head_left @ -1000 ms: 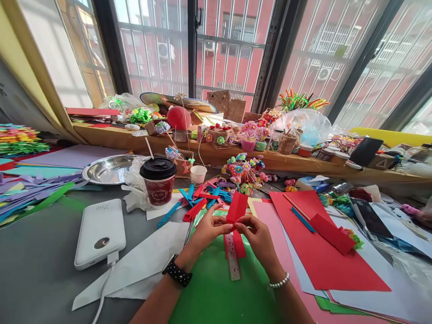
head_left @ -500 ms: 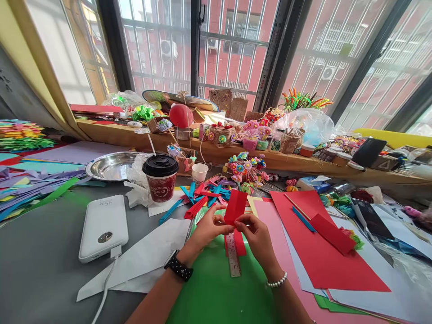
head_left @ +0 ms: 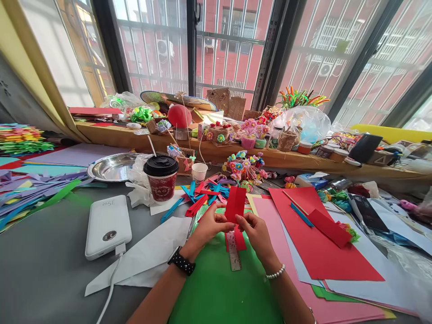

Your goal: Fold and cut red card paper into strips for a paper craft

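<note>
A small red paper piece [head_left: 235, 202] is held upright between both hands, above the green mat [head_left: 222, 288]. My left hand [head_left: 208, 228] pinches its lower left edge, and a watch with a dotted black band is on that wrist. At its lower right corner, the thumb and fingers of my right hand [head_left: 254, 230] are closed on the same paper; a beaded bracelet circles this wrist. Below the hands, a ruler [head_left: 234, 254] lies on the mat over another red paper piece [head_left: 240, 241], whose upper part is partly hidden.
A lidded cup [head_left: 161, 180], a white power bank [head_left: 108, 225] with a cable and white paper [head_left: 145, 254] lie left. Blue and red strips [head_left: 199, 198] are beyond the hands. Large red paper [head_left: 324, 243] and pink sheets lie right. Crafts crowd the ledge [head_left: 216, 150].
The view has shifted slightly, moving the table items a little in the picture. Both hands still hold the red paper, which now faces the camera a bit more squarely.
</note>
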`<state>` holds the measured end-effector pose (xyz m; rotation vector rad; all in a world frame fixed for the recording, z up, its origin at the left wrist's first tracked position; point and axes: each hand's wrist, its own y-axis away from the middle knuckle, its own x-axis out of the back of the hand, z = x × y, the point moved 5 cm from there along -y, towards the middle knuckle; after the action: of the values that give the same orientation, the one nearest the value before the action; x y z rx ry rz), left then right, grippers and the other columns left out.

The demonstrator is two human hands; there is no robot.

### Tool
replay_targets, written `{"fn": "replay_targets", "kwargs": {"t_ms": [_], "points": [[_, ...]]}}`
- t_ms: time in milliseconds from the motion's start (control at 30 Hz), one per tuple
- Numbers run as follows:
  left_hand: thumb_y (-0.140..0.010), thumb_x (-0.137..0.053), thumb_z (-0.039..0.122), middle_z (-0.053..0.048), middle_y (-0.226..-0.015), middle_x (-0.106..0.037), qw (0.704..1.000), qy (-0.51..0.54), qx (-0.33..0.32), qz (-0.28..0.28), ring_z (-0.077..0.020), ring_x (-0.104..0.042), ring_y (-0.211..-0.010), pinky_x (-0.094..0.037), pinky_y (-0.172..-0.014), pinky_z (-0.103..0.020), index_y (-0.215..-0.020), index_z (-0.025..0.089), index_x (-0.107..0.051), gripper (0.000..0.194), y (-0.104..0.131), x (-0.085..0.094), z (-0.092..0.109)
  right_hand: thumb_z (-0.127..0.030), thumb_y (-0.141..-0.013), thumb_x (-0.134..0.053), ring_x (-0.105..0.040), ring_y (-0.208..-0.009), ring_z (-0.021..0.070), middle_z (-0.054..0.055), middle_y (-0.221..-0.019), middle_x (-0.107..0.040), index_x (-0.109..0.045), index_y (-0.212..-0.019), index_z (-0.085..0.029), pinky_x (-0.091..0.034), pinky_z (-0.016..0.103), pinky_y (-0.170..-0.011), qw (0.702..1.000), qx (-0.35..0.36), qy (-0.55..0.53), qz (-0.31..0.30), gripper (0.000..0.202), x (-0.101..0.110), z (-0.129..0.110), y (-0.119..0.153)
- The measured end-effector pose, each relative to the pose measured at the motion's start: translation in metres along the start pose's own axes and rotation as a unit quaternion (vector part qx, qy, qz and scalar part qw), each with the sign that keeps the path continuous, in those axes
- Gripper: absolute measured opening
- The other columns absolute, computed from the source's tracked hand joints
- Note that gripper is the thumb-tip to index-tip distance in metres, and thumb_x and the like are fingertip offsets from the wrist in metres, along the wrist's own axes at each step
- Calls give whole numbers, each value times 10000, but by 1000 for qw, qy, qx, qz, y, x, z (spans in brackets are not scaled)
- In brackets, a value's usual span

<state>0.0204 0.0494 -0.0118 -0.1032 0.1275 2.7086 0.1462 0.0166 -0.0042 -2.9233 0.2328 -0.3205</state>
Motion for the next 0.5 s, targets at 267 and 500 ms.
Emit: {"fn": "replay_targets", "kwargs": {"t_ms": [267,500], "points": [[-511,-712,227,44,-549,-580,1000,-6,2,1,-164,-604,-579,-457,-605,-294,-1025,162,-358,627,-1,1,-1,-447,-741,-455,-473,-494,120,-17,-514,-483,-481,-578,-167,-378,220,-483,1000,-4,-9,-19,325,-6,3,-1],[-472,-730,249,-53,-743,-634,1000,9,20,6,-218,-601,-741,-454,-639,-306,-1088,133,-393,712,-1,4,-2,-415,-758,-446,-448,-491,121,-18,-529,-482,-466,-583,-179,-347,216,-464,991,55,123,-18,295,-5,3,-1]]}}
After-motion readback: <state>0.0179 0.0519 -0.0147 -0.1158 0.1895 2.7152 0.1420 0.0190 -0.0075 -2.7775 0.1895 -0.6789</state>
